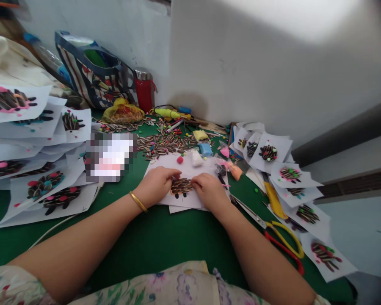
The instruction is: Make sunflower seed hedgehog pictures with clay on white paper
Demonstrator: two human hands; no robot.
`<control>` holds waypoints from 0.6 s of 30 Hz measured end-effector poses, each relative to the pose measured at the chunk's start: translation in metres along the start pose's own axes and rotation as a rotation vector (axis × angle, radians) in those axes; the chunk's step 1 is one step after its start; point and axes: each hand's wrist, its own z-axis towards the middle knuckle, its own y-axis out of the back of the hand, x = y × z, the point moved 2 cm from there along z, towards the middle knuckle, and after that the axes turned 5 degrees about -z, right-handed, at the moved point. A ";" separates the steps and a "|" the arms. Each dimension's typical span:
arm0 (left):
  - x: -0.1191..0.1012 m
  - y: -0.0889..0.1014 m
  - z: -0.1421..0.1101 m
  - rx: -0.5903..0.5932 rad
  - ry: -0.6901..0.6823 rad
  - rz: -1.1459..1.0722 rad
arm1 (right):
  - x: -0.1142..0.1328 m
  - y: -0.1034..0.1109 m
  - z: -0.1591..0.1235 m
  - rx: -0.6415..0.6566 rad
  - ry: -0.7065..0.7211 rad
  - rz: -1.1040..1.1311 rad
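We cannot tell whether our left grip [158, 184] or right grip [209, 190] pinches the seed cluster [182, 185], which looks light, fragile and best held by its paper [194, 201].

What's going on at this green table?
A person has both hands at a seed figure on white paper: the left hand at its left side, the right hand at its right. Whether the fingers grip anything is hidden. Loose seeds and soft-looking coloured lumps, such as the blue lump, lie beyond. Sheets with similar seed figures sit on both sides, and open scissors lie beside the right forearm.
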 end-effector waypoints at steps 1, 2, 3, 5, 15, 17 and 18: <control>0.000 0.000 0.000 0.003 0.003 0.000 | 0.001 0.001 0.000 0.000 -0.001 -0.001; 0.001 0.000 0.000 0.006 0.007 0.003 | 0.002 0.002 0.000 0.000 -0.001 0.000; 0.001 0.000 0.000 0.008 0.010 0.005 | 0.002 0.004 -0.001 0.003 0.000 0.000; 0.001 0.000 0.000 0.010 0.013 0.008 | 0.004 0.006 -0.002 0.003 0.007 0.006; 0.007 0.001 0.001 -0.033 -0.023 -0.016 | -0.017 0.044 -0.007 -0.220 -0.055 -0.033; 0.009 0.001 0.001 -0.058 -0.030 -0.028 | -0.037 0.059 -0.009 -0.355 -0.165 -0.083; 0.009 0.001 0.001 -0.072 -0.032 -0.033 | -0.048 0.064 -0.011 -0.402 -0.230 -0.133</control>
